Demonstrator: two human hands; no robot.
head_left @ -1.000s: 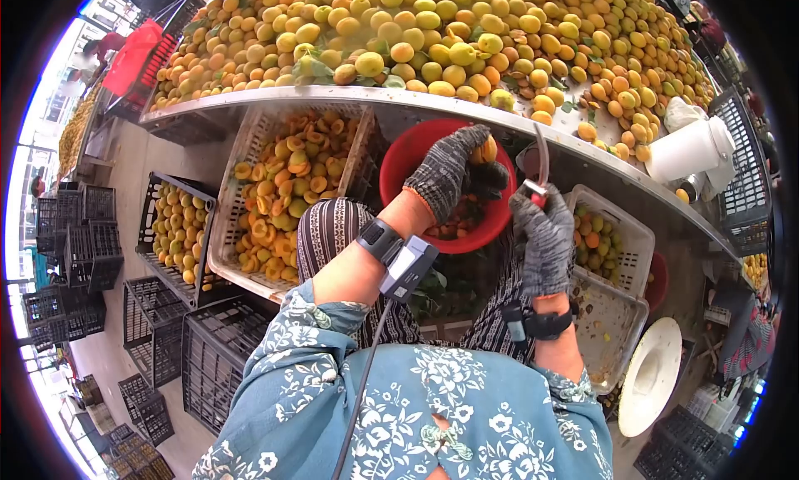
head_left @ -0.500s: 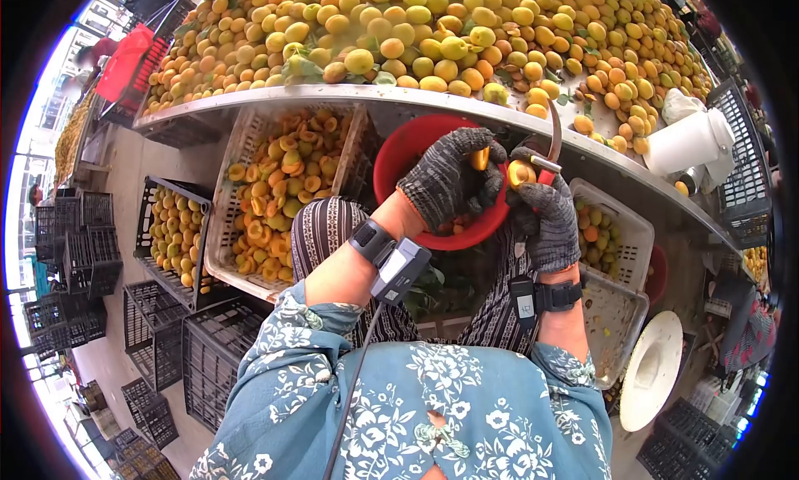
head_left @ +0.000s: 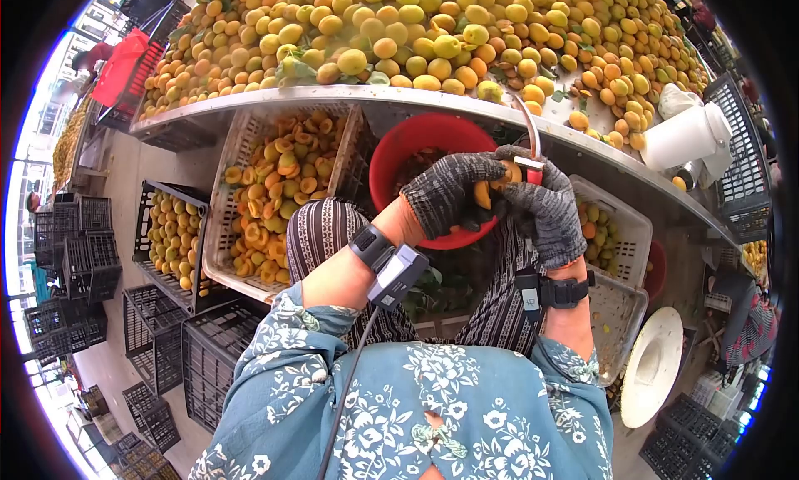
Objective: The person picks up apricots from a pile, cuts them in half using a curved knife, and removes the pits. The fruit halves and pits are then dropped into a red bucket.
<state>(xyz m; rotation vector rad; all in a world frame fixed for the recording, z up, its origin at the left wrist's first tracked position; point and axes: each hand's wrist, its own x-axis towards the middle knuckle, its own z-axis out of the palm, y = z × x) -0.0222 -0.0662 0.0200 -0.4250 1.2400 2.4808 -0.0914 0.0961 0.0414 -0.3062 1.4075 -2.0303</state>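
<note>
Over a red bucket, my two grey-gloved hands work close together. My left hand is closed, its fingertips around an orange apricot half. My right hand grips a curved knife with a red handle, its blade pointing up and away from me toward the metal table edge. Between the hands, another piece of apricot shows at the fingers of my right hand, partly covered by them. Dark scraps lie in the bottom of the bucket.
Whole apricots heap on the metal-edged table ahead. A white crate of apricot halves stands left, beside a black crate of apricots. To the right are a white crate, a white container and a pale hat.
My hands have drawn together: the left has moved right and a little lower, closing up to the right. The apricot in the right hand is now more covered, and the knife has shifted slightly left.
</note>
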